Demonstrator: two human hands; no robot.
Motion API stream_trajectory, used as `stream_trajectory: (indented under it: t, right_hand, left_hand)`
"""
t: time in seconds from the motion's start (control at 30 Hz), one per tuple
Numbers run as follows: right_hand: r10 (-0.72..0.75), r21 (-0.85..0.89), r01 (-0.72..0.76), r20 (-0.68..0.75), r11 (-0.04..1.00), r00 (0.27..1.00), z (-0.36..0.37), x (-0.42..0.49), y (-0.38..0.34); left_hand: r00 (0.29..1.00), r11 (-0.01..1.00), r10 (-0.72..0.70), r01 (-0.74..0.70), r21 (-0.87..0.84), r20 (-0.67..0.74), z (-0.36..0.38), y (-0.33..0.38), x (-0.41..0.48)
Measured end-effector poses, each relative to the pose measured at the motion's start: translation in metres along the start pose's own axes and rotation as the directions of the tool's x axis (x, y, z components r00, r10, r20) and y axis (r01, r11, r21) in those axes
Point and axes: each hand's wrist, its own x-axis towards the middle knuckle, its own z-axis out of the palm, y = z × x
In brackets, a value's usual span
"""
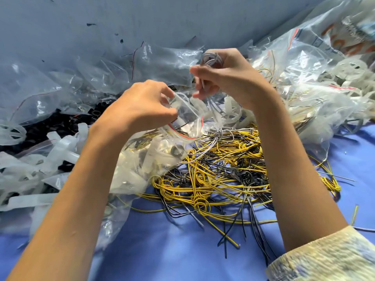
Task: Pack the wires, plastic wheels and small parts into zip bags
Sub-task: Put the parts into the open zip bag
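Well left of the left hand, a translucent plastic wheel (12, 132) lies among crumpled clear bags (60, 86). The left hand (142, 107) has its fingers curled, pinching the lip of a small zip bag (183, 116) and holding its red-lined mouth open just beside the right hand. The right hand (229, 80), slightly higher, is closed round a coil of grey wire (211, 58), with loose ends hanging from its fingers toward the bag mouth. More wheels (233, 113) sit just under that hand, and a tangle of yellow and black wires (223, 175) spreads below both hands.

The likely trouble is that the mouth is narrow and slack. The coil could spring open or snag on the lip and drop into the tangle beneath, where other grey strands lie. A one-sided pinch could also let the mouth fold shut as the coil pushes in.

Everything rests on a blue cloth (182, 250) that shows bare nearest the forearms. A blue-grey wall (101, 21) with dark marks rises beyond the hands.
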Motion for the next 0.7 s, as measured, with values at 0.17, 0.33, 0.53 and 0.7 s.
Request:
stream_trajectory:
  t: [0.17, 0.33, 0.53, 0.7]
  right_hand:
    - [0.115, -0.018, -0.113, 0.148, 0.993, 0.982, 0.009, 0.0, -0.008]
    - [0.308, -0.274, -0.227, 0.299, 0.934, 0.903, 0.021, 0.002, -0.013]
    - [0.372, -0.509, -0.166, 0.336, 0.845, 0.865, 0.036, 0.003, -0.016]
    - [0.44, -0.703, -0.078, 0.352, 0.707, 0.826, 0.033, 0.001, -0.019]
  left_hand:
    - [0.994, 0.997, -0.002, -0.006, -0.073, -0.111, -0.003, 0.003, 0.0]
    - [0.976, 0.986, -0.038, 0.003, -0.166, -0.213, -0.005, 0.003, 0.001]
    - [0.969, 0.962, -0.068, 0.001, -0.273, -0.238, -0.008, 0.0, 0.001]
    - [0.972, 0.933, -0.069, -0.017, -0.359, -0.226, -0.01, 0.004, -0.001]
